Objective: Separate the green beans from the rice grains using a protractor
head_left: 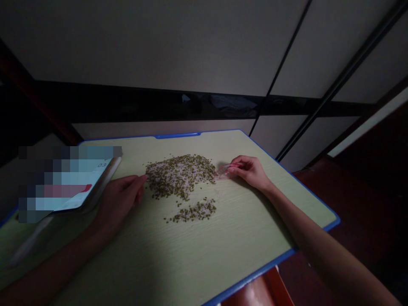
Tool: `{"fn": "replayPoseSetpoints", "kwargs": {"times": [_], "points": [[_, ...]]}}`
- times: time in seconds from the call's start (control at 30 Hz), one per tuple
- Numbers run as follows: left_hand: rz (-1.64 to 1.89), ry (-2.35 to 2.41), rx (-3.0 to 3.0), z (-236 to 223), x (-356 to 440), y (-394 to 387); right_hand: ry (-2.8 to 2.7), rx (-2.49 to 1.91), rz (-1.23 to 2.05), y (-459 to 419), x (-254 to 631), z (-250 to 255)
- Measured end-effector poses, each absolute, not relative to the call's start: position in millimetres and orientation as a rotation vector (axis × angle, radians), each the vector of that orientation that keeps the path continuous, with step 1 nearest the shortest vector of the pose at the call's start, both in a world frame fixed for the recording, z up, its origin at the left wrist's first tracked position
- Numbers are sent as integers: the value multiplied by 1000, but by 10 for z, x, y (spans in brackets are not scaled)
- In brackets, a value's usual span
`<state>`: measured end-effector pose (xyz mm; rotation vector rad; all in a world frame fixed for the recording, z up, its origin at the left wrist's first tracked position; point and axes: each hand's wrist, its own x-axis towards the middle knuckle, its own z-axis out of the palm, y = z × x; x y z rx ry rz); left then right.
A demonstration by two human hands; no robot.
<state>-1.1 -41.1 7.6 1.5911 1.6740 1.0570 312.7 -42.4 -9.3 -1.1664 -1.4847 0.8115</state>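
A large pile of green beans, like mung beans, mixed with white grains like rice [183, 172] lies on the pale table [178, 259]. In front of it is a smaller heap of the same mix [196, 211]. My left hand [123, 195] is closed at the large pile's left edge, thumb and forefinger pinched together; what they hold, if anything, is too small to make out. On the pile's right side, my right hand [250, 171] pinches a small clear plastic bag with a pinkish-red edge [225, 171]. The bag's far end reaches the pile's right edge.
A device with a lit, partly blurred screen [102, 170] stands tilted at the left, close to my left forearm. Blue edging with a raised handle [177, 135] rims the table. Cabinet doors [153, 46] rise behind it. Below the near edge is a red-orange object [258, 293].
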Motion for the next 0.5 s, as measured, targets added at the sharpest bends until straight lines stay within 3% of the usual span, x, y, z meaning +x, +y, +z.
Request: {"fn": "replayPoseSetpoints", "kwargs": {"times": [0.5], "points": [[1060,1651,1574,70,6,-421,-1462,-1164,887,-482,3152,-70]]}}
